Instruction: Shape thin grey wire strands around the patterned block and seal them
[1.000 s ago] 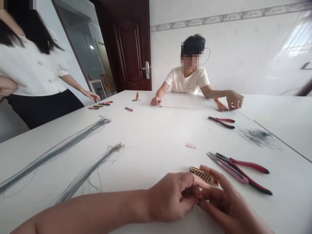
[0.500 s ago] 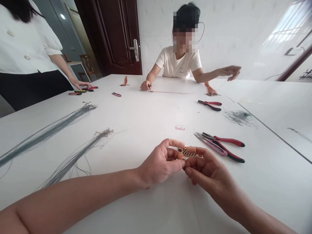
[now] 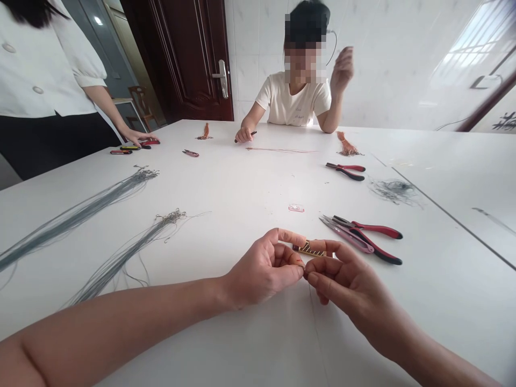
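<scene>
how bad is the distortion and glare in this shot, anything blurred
Head view: the wide lens bows the white table and stretches the left forearm; glare washes out the window; a mosaic hides the seated person's head.

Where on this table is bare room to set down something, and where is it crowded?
Bare room lies on the white table between the grey wire bundle and the small pink tag, and right of the red-handled pliers. It is crowded beside the right hand, where those pliers and pink-handled snips lie close together.
</scene>
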A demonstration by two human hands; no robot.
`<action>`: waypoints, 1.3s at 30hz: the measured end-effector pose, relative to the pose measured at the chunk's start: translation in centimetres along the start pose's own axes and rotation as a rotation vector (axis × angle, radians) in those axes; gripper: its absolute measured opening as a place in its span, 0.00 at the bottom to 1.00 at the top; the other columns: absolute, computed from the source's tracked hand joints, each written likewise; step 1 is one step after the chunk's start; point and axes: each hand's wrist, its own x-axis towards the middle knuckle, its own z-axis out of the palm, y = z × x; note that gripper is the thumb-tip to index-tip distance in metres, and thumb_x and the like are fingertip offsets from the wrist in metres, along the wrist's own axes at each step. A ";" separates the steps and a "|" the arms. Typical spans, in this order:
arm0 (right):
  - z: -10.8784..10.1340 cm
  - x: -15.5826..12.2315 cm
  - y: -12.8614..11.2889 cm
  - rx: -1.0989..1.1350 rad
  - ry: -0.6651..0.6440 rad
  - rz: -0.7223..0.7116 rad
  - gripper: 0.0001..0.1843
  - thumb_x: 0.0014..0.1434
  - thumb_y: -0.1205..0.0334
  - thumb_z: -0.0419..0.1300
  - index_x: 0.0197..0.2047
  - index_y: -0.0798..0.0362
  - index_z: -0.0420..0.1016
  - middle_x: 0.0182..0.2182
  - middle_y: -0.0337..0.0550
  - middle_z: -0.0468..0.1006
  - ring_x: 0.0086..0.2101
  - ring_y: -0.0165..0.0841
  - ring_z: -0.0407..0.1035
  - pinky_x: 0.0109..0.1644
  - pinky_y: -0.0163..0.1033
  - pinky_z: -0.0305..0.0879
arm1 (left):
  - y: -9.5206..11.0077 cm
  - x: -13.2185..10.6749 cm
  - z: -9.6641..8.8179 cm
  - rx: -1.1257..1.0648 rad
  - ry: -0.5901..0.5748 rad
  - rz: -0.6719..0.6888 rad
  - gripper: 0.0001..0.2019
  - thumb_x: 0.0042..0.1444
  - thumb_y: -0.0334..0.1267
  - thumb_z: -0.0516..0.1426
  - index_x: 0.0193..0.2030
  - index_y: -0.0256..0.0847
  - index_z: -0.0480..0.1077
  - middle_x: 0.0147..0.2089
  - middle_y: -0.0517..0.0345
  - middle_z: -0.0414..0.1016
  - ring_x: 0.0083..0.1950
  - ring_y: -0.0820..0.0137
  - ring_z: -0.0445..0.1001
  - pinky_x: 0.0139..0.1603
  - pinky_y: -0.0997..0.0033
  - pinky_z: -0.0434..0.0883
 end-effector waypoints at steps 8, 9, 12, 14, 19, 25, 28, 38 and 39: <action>-0.3 -0.1 1.3 -0.412 0.116 -0.421 0.18 0.55 0.67 0.55 0.48 0.43 0.60 0.33 0.38 0.70 0.34 0.30 0.67 0.33 0.35 0.67 | 0.2 -0.1 0.4 -0.019 0.035 -0.037 0.16 0.50 0.32 0.57 0.46 0.43 0.62 0.29 0.65 0.63 0.31 0.79 0.63 0.36 0.71 0.62; -0.3 -0.2 1.3 -0.469 0.125 -0.465 0.18 0.55 0.67 0.56 0.48 0.43 0.60 0.32 0.37 0.69 0.32 0.29 0.67 0.30 0.33 0.67 | 0.1 -0.1 0.4 -0.024 0.033 -0.040 0.16 0.50 0.32 0.57 0.46 0.43 0.61 0.29 0.65 0.63 0.31 0.78 0.63 0.37 0.71 0.62; -0.2 -0.3 1.3 -0.652 0.158 -0.597 0.19 0.55 0.71 0.54 0.48 0.45 0.59 0.30 0.38 0.70 0.29 0.28 0.65 0.18 0.26 0.59 | -0.2 0.0 0.4 -0.021 0.028 -0.054 0.16 0.49 0.32 0.57 0.46 0.43 0.61 0.28 0.65 0.63 0.30 0.79 0.62 0.36 0.72 0.62; -0.1 -0.4 1.2 -0.732 0.173 -0.682 0.19 0.54 0.73 0.53 0.47 0.46 0.59 0.30 0.39 0.71 0.29 0.28 0.66 0.14 0.23 0.52 | -0.5 0.1 0.3 -0.010 0.020 -0.060 0.16 0.48 0.31 0.57 0.46 0.43 0.61 0.29 0.64 0.63 0.29 0.79 0.62 0.34 0.73 0.62; 0.3 -0.6 1.2 -0.660 0.210 -0.620 0.18 0.53 0.72 0.53 0.46 0.46 0.58 0.28 0.38 0.70 0.29 0.29 0.67 0.12 0.23 0.49 | -0.8 -0.1 0.5 0.017 -0.006 -0.044 0.17 0.49 0.29 0.55 0.46 0.44 0.61 0.29 0.64 0.63 0.25 0.81 0.59 0.25 0.79 0.58; 0.4 -0.4 1.0 -0.314 0.218 -0.378 0.10 0.57 0.67 0.52 0.42 0.45 0.57 0.25 0.34 0.67 0.25 0.28 0.64 0.20 0.28 0.60 | -0.6 -0.4 0.8 0.035 0.040 -0.003 0.18 0.48 0.28 0.55 0.46 0.46 0.61 0.30 0.65 0.63 0.26 0.81 0.61 0.25 0.79 0.62; 0.1 -0.5 1.0 -0.405 0.207 -0.449 0.09 0.57 0.67 0.52 0.41 0.46 0.59 0.28 0.37 0.68 0.28 0.29 0.66 0.24 0.30 0.64 | -0.6 -0.3 0.6 0.044 0.038 -0.003 0.18 0.48 0.27 0.55 0.46 0.45 0.61 0.30 0.65 0.64 0.26 0.81 0.61 0.25 0.79 0.62; 0.0 0.1 2.5 -0.765 0.251 -0.846 0.14 0.56 0.71 0.50 0.46 0.51 0.59 0.28 0.39 0.70 0.26 0.27 0.66 0.29 0.31 0.68 | -1.4 0.0 0.5 0.000 0.046 -0.046 0.21 0.44 0.27 0.57 0.46 0.42 0.60 0.28 0.65 0.65 0.24 0.82 0.61 0.24 0.80 0.60; -0.1 0.4 2.7 -0.795 0.220 -0.903 0.15 0.56 0.72 0.51 0.47 0.53 0.59 0.27 0.40 0.70 0.25 0.27 0.65 0.28 0.31 0.68 | -1.4 0.0 0.5 -0.001 0.048 -0.067 0.22 0.43 0.27 0.58 0.46 0.41 0.60 0.28 0.66 0.65 0.23 0.82 0.60 0.23 0.80 0.60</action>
